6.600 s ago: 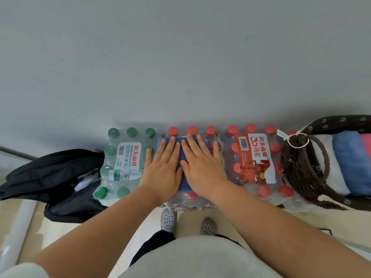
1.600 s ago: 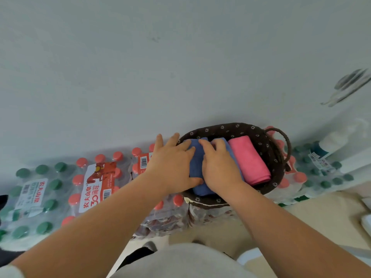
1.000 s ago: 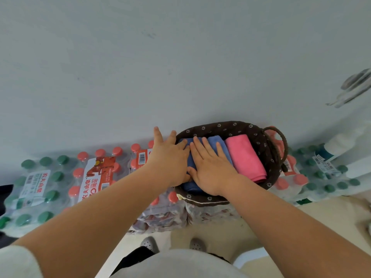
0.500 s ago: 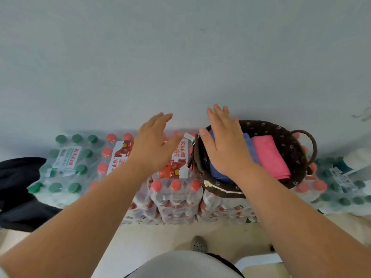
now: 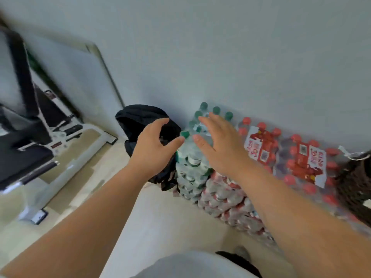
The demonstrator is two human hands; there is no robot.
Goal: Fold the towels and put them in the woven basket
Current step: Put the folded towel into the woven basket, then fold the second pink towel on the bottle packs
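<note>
Only a dark brown sliver of the woven basket (image 5: 356,185) shows at the far right edge, sitting on the bottle packs; its towels are out of view. My left hand (image 5: 154,151) hovers empty over a black bag, its fingers loosely spread. Beside it, my right hand (image 5: 220,145) hangs above the green-capped bottles with straight fingers and holds nothing. Both hands are well left of the basket. No towel is visible anywhere.
Shrink-wrapped packs of green-capped bottles (image 5: 192,157) and red-capped bottles (image 5: 289,161) line the grey wall. A black bag (image 5: 140,121) leans on the floor left of them. A dark machine with a metal frame (image 5: 36,141) fills the left side.
The view has swung left, so the basket has slid to the right edge. Both hands left the blue towel in the basket and now hover empty over the bag and green-capped bottles.
</note>
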